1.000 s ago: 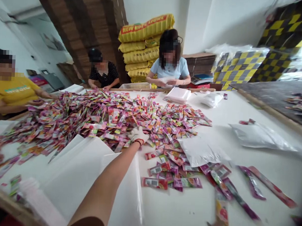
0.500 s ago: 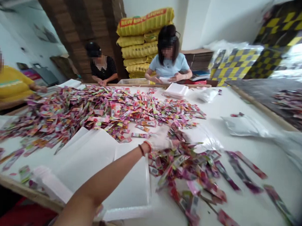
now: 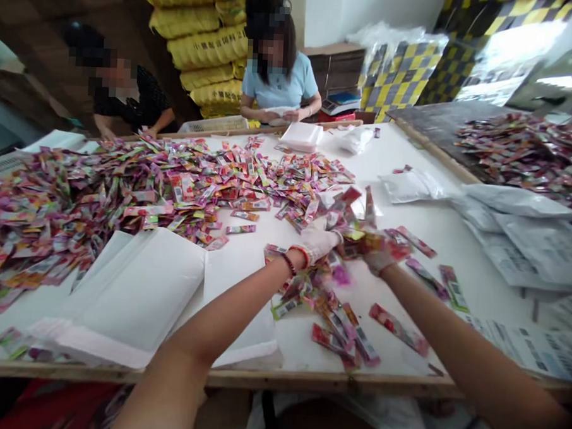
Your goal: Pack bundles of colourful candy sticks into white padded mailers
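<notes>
Both my hands wear white gloves and meet over a small heap of colourful candy sachets (image 3: 332, 305) near the table's front edge. My left hand (image 3: 317, 243) is closed on a bunch of sachets (image 3: 356, 221) that stick up between the two hands. My right hand (image 3: 379, 255) grips the same bunch from the right side. A large pile of sachets (image 3: 126, 192) covers the left and middle of the white table (image 3: 412, 150). A stack of white padded envelopes (image 3: 135, 296) lies left of my left arm.
Two people sit at the far side; one in a blue shirt (image 3: 279, 84) handles something white. White plastic bags (image 3: 518, 218) and printed sheets (image 3: 536, 342) lie on the right. A second sachet pile (image 3: 526, 149) sits on a dark table. Yellow sacks (image 3: 203, 40) are stacked behind.
My left hand has swept sachets from the big pile toward the front edge. My right hand has come into view and joined it on a bunch. The view has dropped lower.
</notes>
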